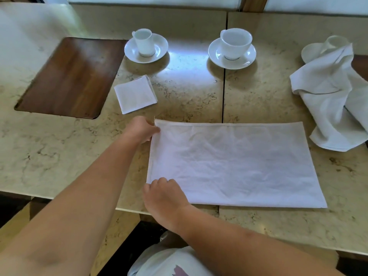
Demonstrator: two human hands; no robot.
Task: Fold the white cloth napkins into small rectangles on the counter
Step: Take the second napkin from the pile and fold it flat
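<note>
A white cloth napkin [235,164], folded once into a wide rectangle, lies flat on the marble counter [59,146] in front of me. My left hand [142,129] pinches its far left corner. My right hand [165,196] grips its near left corner with curled fingers. A small folded white napkin [135,94] sits farther back, to the left. Crumpled unfolded white napkins [330,96] are heaped at the right edge.
Two white cups on saucers, one small [145,45] and one wide [233,47], stand at the back. A third cup and saucer [318,48] is partly under the crumpled cloth. A dark wooden inlay [69,76] lies at the left. The counter's front edge runs just below the napkin.
</note>
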